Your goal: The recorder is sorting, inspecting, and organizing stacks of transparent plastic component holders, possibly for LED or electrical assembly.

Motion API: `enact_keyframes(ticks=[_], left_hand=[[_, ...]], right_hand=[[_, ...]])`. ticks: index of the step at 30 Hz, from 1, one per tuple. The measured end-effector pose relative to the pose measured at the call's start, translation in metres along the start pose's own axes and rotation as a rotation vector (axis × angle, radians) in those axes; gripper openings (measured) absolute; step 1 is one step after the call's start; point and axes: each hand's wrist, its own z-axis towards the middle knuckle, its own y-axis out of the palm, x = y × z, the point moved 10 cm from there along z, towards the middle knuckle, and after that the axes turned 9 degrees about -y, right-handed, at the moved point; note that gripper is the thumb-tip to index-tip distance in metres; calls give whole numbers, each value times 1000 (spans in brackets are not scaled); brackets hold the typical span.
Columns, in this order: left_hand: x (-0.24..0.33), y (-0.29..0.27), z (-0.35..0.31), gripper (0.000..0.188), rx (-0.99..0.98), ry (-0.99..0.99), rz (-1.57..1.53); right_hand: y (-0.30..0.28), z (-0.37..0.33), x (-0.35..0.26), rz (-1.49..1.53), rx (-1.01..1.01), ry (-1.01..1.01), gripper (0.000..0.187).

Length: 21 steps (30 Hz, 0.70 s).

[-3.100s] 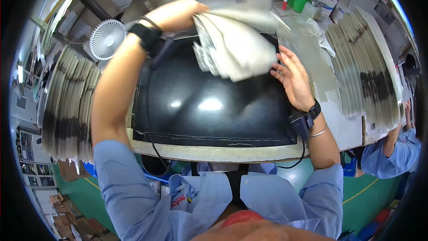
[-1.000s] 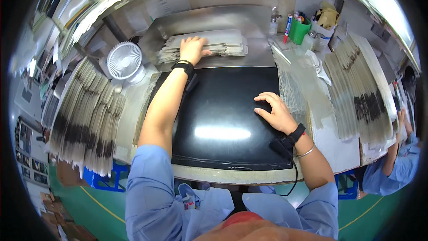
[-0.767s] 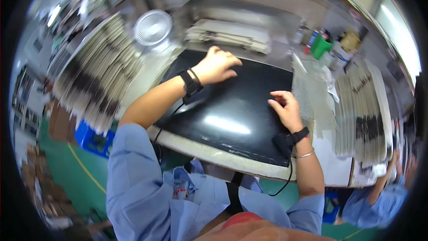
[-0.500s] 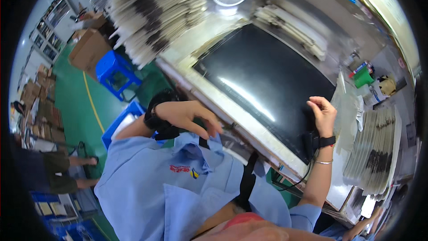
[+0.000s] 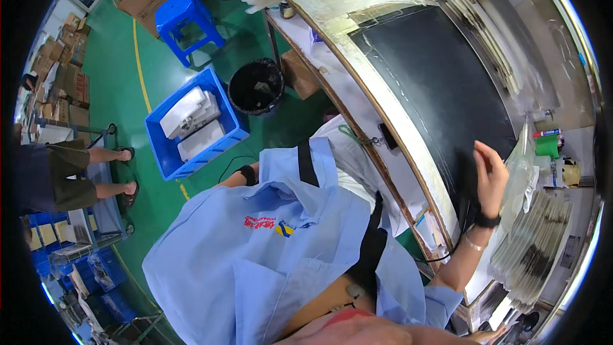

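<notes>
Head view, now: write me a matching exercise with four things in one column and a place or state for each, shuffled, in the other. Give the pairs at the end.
Things
1. Right hand
2. Black mat
3. Blue crate
4. Blue stool

Places and states
A. Standing on legs on the green floor
B. Fingers loosely bent, holding nothing
C. Containing white pieces
D. Lying flat on the worktable

Pairs: 1-B, 2-D, 3-C, 4-A

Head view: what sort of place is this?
Likely a factory workshop: a workbench with a black mat, thick stacks of sheets beside it, and a green floor marked with a yellow line.
</notes>
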Motion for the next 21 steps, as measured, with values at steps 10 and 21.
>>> enact_keyframes(ticks=[10, 21], left_hand=[[28, 23, 47, 28, -51, 58, 21], [38, 25, 63, 30, 5, 109, 5]], right_hand=[[165, -278, 27, 1047, 29, 979, 30], [247, -332, 91, 939, -69, 921, 30]])
